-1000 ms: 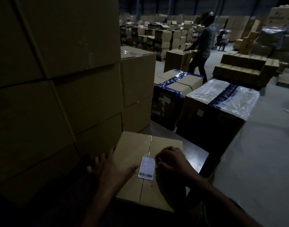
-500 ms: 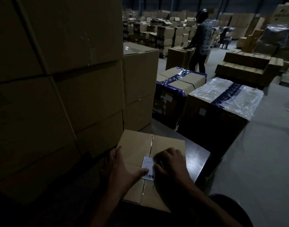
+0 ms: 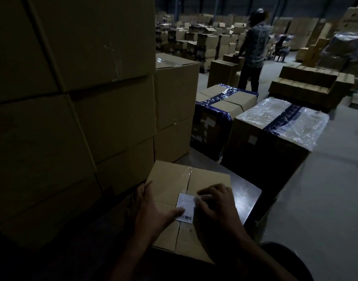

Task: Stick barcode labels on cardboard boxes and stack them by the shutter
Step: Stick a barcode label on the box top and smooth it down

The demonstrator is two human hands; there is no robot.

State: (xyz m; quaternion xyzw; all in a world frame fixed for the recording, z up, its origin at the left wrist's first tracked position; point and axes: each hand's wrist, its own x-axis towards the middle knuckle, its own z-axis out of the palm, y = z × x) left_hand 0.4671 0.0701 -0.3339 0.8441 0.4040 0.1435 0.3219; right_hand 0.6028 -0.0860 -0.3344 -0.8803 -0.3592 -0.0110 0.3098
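Now the job is to press the label down flat on the box. The label is a small white sticker with a barcode at its near end. It lies on top of the box, right over the taped line in the middle. The box sits on a dark surface, near the bottom of the view, just beside a tall stack of boxes on the left.

To do this well, rub from one edge of the label to the other, so no bubbles or folds stay under it. Press the corners hard, because corners peel first. Keep the barcode smooth so it can be read.

The left hand lies flat on the box with fingers spread, and its thumb presses the near left part of the label. The right hand has bent fingers, and its fingertips push on the label's right edge. It is dark, so I cannot tell if they pinch anything.
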